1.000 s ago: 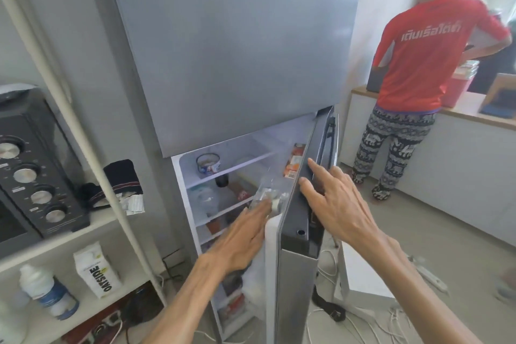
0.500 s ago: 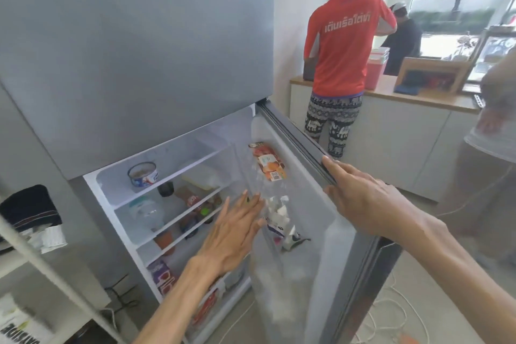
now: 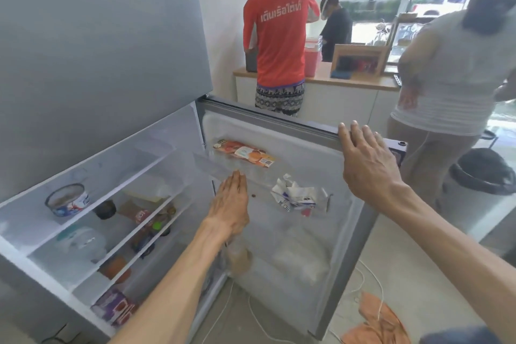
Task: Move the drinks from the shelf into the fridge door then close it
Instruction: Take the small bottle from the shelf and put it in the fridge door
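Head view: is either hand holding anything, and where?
Nothing is gripped. Right hand rests flat on the fridge door at its top edge; left hand is open and empty.

I count two hands in frame: one left hand [image 3: 230,204], one right hand [image 3: 365,162]. One fridge door [image 3: 349,232] stands open, and I can make out two clear racks on it. The upper rack holds one orange packet [image 3: 243,152]. The lower holds crumpled cartons [image 3: 293,195], too bunched to number. Inside there is one tin [image 3: 68,200] and one dark jar [image 3: 104,209]. Three people stand behind: red shirt [image 3: 279,36], dark top [image 3: 336,28], pale top [image 3: 452,72]. There is one waste bin [image 3: 480,176] and one orange cloth [image 3: 374,321].
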